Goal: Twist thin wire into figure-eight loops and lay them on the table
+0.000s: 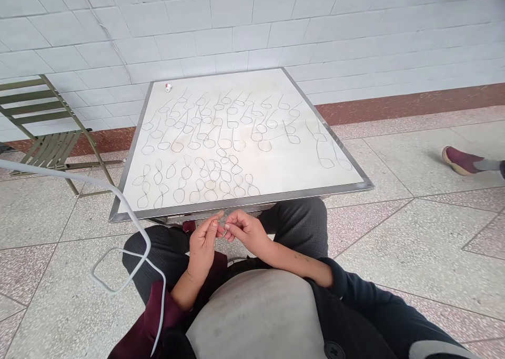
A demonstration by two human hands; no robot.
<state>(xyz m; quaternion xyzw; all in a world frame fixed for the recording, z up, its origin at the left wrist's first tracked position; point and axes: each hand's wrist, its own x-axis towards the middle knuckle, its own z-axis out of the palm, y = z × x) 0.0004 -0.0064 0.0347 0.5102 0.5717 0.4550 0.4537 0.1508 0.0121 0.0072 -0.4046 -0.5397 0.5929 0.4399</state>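
Meeting just beyond the near edge of the table [292, 162], low between the knees, the left hand [203, 240] and the right hand [251, 235] both pinch a thin wire [225, 233] between thumb and fingers. The two sets of fingertips nearly touch, and the wire shows only as a small bit among them; its exact shape is too fine to tell.

On the white, grey-edged tabletop lie many bent wire pieces. Toward the far side and middle sit rows of looped wires [193, 145] with straight tails slanting up and away. Nearer the front edge, on the left, is a cluster of figure-eight wires [184, 172] — two rounded loops joined end to end. A few longer wires [326, 163] lie apart by the right edge. A small white-and-red object [169, 88] sits near the far left corner.

A white cable [130, 219] curves in from the left and passes over the table's near left corner in this view. An olive slatted chair [59, 133] stands left of the table, before the tiled wall [232, 38]. On the speckled floor [394, 243], well off to the right, is a person's dark red shoe [462, 160].
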